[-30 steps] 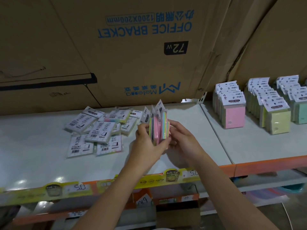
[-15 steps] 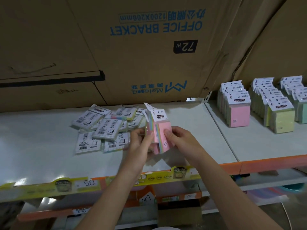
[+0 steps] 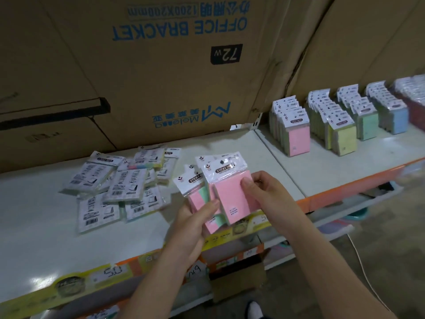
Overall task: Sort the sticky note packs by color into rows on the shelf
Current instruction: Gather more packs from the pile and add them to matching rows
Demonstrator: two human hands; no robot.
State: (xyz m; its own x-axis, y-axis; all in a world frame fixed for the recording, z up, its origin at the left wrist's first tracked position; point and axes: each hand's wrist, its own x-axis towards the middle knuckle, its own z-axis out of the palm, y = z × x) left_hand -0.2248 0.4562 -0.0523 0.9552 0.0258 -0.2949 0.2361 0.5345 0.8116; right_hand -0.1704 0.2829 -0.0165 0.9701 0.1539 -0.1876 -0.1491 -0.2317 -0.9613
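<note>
**Pulling a pink pack off the fan**

We are standing at the shelf (image 3: 34,226) with both hands busy just above its near edge. Our left hand (image 3: 190,229) is gripping a fan of packs (image 3: 195,201) from below, thumb across the fronts and fingers curled behind; pink faces and a sliver of green are showing in it. Our right hand (image 3: 269,196) is pinching the front pink pack (image 3: 232,199) at its right edge, thumb on the face and fingers wrapped behind. That pack is overlapping the fan, so we cannot tell whether it is already free of the left hand's grip.

To the left, a loose pile (image 3: 119,187) is lying mostly face down on the shelf, barcodes up. Far right, the sorted rows are standing upright: the pink row (image 3: 296,134) nearest us, then the yellow row (image 3: 342,139), the green row (image 3: 368,125) and the blue row (image 3: 399,120). Behind everything a big cardboard box (image 3: 161,77) is leaning against the back.

We are judging these packs to be light and fairly stiff — a block of paper in a glossy film sleeve with a thin card header. The film is probably going to be slippery, so we are favouring a pinch across the paper block itself, not the floppy header. The likely next step is carrying this pink one right to the pink row and standing it at the front — squarely, since a nudged row could topple like dominoes.
</note>
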